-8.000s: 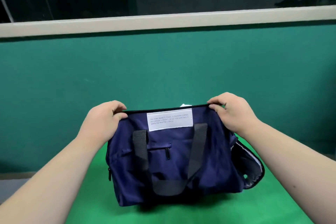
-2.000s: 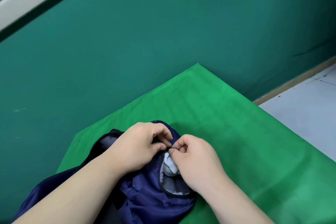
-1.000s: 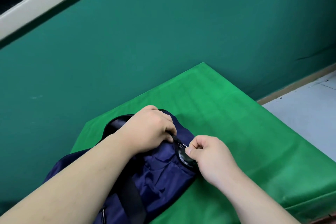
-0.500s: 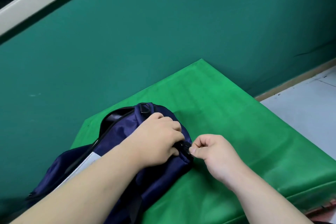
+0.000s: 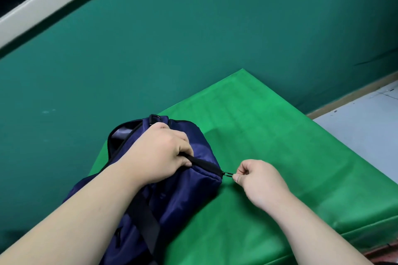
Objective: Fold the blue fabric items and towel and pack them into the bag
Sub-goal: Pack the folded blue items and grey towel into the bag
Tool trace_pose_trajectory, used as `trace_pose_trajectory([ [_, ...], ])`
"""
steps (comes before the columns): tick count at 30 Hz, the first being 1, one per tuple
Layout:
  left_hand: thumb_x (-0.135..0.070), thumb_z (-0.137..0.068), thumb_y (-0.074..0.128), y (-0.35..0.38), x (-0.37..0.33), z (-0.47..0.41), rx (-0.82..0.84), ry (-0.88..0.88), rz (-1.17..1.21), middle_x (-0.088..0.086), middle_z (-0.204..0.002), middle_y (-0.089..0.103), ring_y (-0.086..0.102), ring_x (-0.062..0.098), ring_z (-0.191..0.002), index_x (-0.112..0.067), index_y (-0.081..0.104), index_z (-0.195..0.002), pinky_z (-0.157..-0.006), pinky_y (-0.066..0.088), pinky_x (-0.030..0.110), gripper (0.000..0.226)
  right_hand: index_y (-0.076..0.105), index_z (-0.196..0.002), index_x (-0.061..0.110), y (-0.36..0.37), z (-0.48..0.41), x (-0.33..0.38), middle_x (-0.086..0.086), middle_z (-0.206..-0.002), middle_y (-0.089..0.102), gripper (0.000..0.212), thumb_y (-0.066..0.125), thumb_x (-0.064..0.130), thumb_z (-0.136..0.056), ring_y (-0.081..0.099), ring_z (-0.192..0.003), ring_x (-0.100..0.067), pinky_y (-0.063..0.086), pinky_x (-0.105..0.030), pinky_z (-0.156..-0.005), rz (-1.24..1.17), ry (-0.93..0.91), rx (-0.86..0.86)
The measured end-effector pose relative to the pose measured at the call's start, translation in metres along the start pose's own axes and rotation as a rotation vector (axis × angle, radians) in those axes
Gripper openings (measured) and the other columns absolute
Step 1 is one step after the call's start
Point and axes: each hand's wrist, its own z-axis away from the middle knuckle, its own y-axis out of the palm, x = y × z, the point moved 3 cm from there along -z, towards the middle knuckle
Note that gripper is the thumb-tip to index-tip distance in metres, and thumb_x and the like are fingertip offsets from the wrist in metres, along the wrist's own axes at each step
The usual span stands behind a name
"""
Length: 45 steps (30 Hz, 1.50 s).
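A navy blue bag [image 5: 189, 191] with black straps lies on the green table cover [image 5: 280, 157]. My left hand [image 5: 159, 153] grips the bag's top along the black zipper line. My right hand [image 5: 258, 178] pinches the small metal zipper pull [image 5: 228, 174] at the bag's right end, and the zipper between my hands looks closed. At the far left end the top opening [image 5: 120, 133] still gapes, with grey lining showing. No folded fabric or towel is visible; whatever is inside the bag is hidden.
A teal wall [image 5: 193, 49] rises just behind the table, topped by a pale ledge [image 5: 43, 0]. The green cover's right edge [image 5: 353, 161] drops to a grey floor [image 5: 366, 127]. The table's front edge runs along the lower right.
My right hand has drawn the zipper pull rightward to the bag's end, shutting the opening where a white item showed earlier. My left hand stays clamped on the bag's top.
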Motion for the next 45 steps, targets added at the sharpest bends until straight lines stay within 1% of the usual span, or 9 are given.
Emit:
trace_pose_trajectory([
  [5, -0.045, -0.073, 0.066, 0.013, -0.019, 0.003, -0.026, 0.041, -0.060, -0.019, -0.080, 0.066, 0.058, 0.005, -0.070, -0.036, 0.074, -0.079, -0.075, 0.049, 0.036, 0.013, 0.060, -0.078, 0.025, -0.004, 0.005, 0.001, 0.010, -0.076, 0.062, 0.016, 0.068, 0.038, -0.083, 0.059, -0.076, -0.014, 0.050, -0.030, -0.071, 0.040, -0.042, -0.048],
  [8, -0.043, -0.082, 0.062, 0.023, -0.032, 0.010, -0.028, 0.095, 0.009, -0.019, -0.096, 0.067, 0.061, 0.005, -0.095, -0.037, 0.073, -0.095, -0.098, 0.043, 0.039, 0.019, 0.061, -0.094, 0.033, -0.005, 0.020, 0.006, 0.013, -0.088, 0.057, 0.016, 0.070, 0.040, -0.083, 0.055, -0.084, -0.009, 0.048, -0.030, -0.078, 0.014, -0.126, -0.133],
  [11, -0.049, -0.088, 0.052, 0.018, -0.032, 0.033, -0.047, 0.096, 0.099, -0.020, -0.113, 0.065, 0.053, 0.002, -0.117, -0.037, 0.071, -0.108, -0.116, 0.026, 0.038, 0.031, 0.062, -0.090, 0.033, -0.002, 0.039, 0.016, 0.015, -0.085, 0.057, 0.012, 0.072, 0.031, -0.083, 0.052, -0.077, -0.002, 0.045, -0.028, -0.073, -0.042, -0.195, -0.179],
  [19, -0.039, -0.091, 0.059, -0.013, 0.014, 0.152, -0.272, -0.055, 0.186, -0.013, -0.124, 0.061, 0.055, 0.009, -0.116, -0.032, 0.072, -0.108, -0.105, 0.041, 0.036, 0.023, 0.066, -0.087, 0.036, 0.031, 0.073, 0.109, 0.020, -0.083, 0.063, 0.016, 0.068, 0.020, -0.083, 0.058, -0.074, -0.005, 0.048, -0.029, -0.072, -0.184, -0.391, -0.101],
  [27, -0.047, -0.085, 0.053, -0.002, 0.100, 0.318, -0.457, -0.555, 0.365, -0.031, -0.121, 0.056, 0.048, -0.007, -0.119, -0.037, 0.072, -0.110, -0.102, 0.031, 0.008, 0.033, 0.059, -0.086, 0.038, 0.109, 0.115, 0.248, 0.020, -0.089, 0.058, 0.012, 0.059, 0.025, -0.087, 0.052, -0.091, -0.002, 0.041, -0.020, -0.080, 0.112, -0.737, 0.074],
  [32, -0.037, -0.088, 0.067, 0.030, 0.135, 0.378, -0.419, -0.748, 0.458, -0.027, -0.122, 0.055, 0.046, -0.009, -0.118, -0.036, 0.063, -0.124, -0.103, 0.031, 0.010, 0.036, 0.062, -0.100, 0.032, 0.183, 0.125, 0.307, 0.016, -0.094, 0.053, 0.015, 0.056, 0.036, -0.087, 0.048, -0.098, -0.013, 0.042, -0.030, -0.090, 0.398, -0.891, 0.131],
  [36, -0.030, -0.089, 0.070, 0.062, 0.151, 0.400, -0.413, -0.792, 0.528, -0.024, -0.125, 0.055, 0.045, -0.009, -0.119, -0.034, 0.058, -0.131, -0.102, 0.026, 0.004, 0.045, 0.065, -0.107, 0.027, 0.235, 0.120, 0.335, 0.004, -0.102, 0.058, 0.029, 0.057, 0.047, -0.087, 0.050, -0.103, -0.023, 0.044, -0.038, -0.093, 0.656, -0.945, 0.111],
  [40, -0.032, -0.089, 0.068, 0.086, 0.162, 0.408, -0.416, -0.793, 0.578, -0.023, -0.125, 0.056, 0.047, -0.009, -0.119, -0.033, 0.058, -0.132, -0.105, 0.035, 0.016, 0.044, 0.066, -0.110, 0.022, 0.277, 0.108, 0.353, -0.003, -0.103, 0.059, 0.039, 0.060, 0.051, -0.085, 0.052, -0.102, -0.029, 0.043, -0.040, -0.087, 0.929, -0.994, 0.054],
  [45, -0.039, -0.088, 0.062, 0.104, 0.174, 0.404, -0.420, -0.781, 0.627, -0.020, -0.127, 0.058, 0.048, -0.006, -0.118, -0.029, 0.061, -0.131, -0.100, 0.030, 0.006, 0.045, 0.050, -0.080, 0.022, 0.303, 0.097, 0.361, -0.003, -0.087, 0.050, 0.018, 0.058, 0.036, -0.087, 0.053, -0.096, -0.030, 0.033, -0.039, -0.074, 1.127, -0.984, 0.053],
])
